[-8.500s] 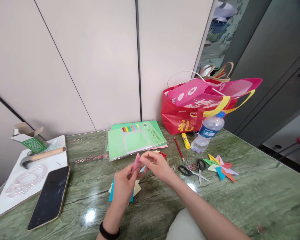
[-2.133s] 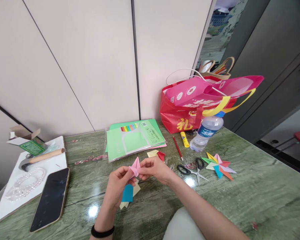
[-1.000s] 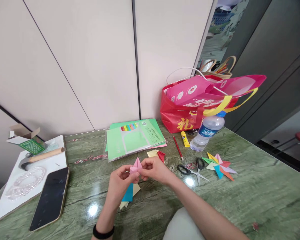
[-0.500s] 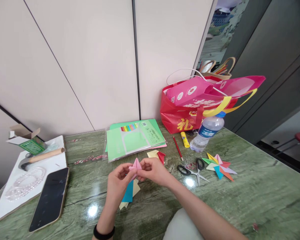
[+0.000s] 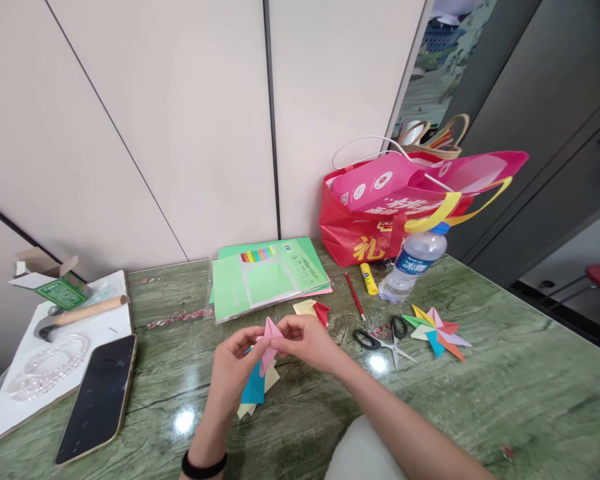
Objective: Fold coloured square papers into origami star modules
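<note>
While left hand (image 5: 234, 368) and right hand (image 5: 307, 342) pinch one pink paper (image 5: 269, 337), one phone (image 5: 97, 397) rests.

Left of the left hand (image 5: 233, 373), a bare strip of green table (image 5: 180, 373) runs up to the phone (image 5: 96, 399). Beyond the right hand (image 5: 307, 340), scissors (image 5: 384, 341) and a paper star (image 5: 437, 328) lie in the way, with open tabletop nearer the front edge. The paper pack (image 5: 267, 279), pencil (image 5: 355, 298), glue stick (image 5: 369, 279), bottle (image 5: 413, 265) and red bag (image 5: 365, 233) line the wall side.
</note>
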The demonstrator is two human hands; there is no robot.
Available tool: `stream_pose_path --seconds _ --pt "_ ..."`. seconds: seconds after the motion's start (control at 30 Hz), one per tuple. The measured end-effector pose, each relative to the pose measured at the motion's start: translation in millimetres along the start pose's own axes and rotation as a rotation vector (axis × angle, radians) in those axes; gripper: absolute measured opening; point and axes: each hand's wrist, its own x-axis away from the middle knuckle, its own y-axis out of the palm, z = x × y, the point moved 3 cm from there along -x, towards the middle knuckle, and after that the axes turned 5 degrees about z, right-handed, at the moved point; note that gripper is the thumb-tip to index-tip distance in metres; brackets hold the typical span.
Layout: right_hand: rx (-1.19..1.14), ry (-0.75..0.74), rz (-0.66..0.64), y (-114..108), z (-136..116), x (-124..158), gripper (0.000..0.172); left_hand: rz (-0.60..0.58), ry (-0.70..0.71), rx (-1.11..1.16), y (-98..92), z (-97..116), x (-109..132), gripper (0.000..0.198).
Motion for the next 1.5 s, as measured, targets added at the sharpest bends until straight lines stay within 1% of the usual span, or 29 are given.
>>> stream_pose_path --seconds 0.1,0.27,0.37,0.47,0.57,0.67,0.73,0.83,0.9,0.97,1.1,1.17,1.27,1.4,1.43,1.5 --pt "-0.035 0.062 -0.014 -0.9 3.5 -0.7 0.026 -0.053 -0.039 -0.017 1.6 -1.0 0.9 0.024" --pt "-0.107 0.113 -0.050 1.0 3.9 -0.6 0.034 -0.059 -0.063 0.063 2.3 -1.6 2.2 0.023" --pt "-0.141 0.146 -0.060 1.8 4.2 -0.3 0.035 -0.051 -0.057 0.074 3.7 -1.1 2.4 0.022" --pt "-0.108 0.148 -0.073 1.7 5.8 -0.4 0.030 -0.052 -0.020 0.000 5.0 -0.7 2.0 0.019" --pt "0.028 0.054 -0.042 1.4 5.0 -0.2 0.018 -0.047 0.017 -0.055 4.3 -1.1 1.1 0.014" --pt "0.204 -0.078 0.035 1.9 0.4 1.7 0.010 -0.054 0.059 -0.048 3.7 -0.5 0.4 0.011" --pt "0.326 -0.181 0.085 2.3 -4.8 4.1 0.006 -0.052 0.111 -0.020 3.8 1.9 0.4 0.008" --pt "0.514 -0.342 0.127 3.1 -14.0 8.4 0.003 -0.004 0.193 -0.005 3.7 7.0 1.5 0.008" --pt "0.570 -0.390 0.126 3.6 -18.3 10.3 0.004 0.033 0.220 -0.014 3.4 9.5 2.7 0.007" --pt "0.526 -0.367 0.105 4.3 -19.6 10.7 0.008 0.057 0.204 0.012 2.7 10.2 3.6 0.007" --pt "0.243 -0.162 0.020 6.6 -11.4 8.0 0.017 0.072 0.107 0.087 1.3 7.6 3.6 0.010" --pt "0.174 -0.092 0.021 6.0 -6.1 6.3 0.019 0.086 0.058 0.093 0.8 5.5 2.8 0.014" --pt "0.158 -0.059 0.066 2.1 -2.0 4.2 0.019 0.075 0.003 0.104 1.0 3.2 1.7 0.019" --pt "0.136 -0.044 0.092 -1.3 -3.6 3.0 0.020 -0.007 0.006 0.007 2.7 1.8 1.3 0.017" --pt "0.126 -0.046 0.088 -1.1 -4.4 3.0 0.020 -0.008 0.017 -0.018 2.4 1.6 1.2 0.017" --pt "0.085 -0.032 0.051 0.9 -4.3 3.0 0.021 0.027 0.046 -0.042 0.7 1.8 1.0 0.022"
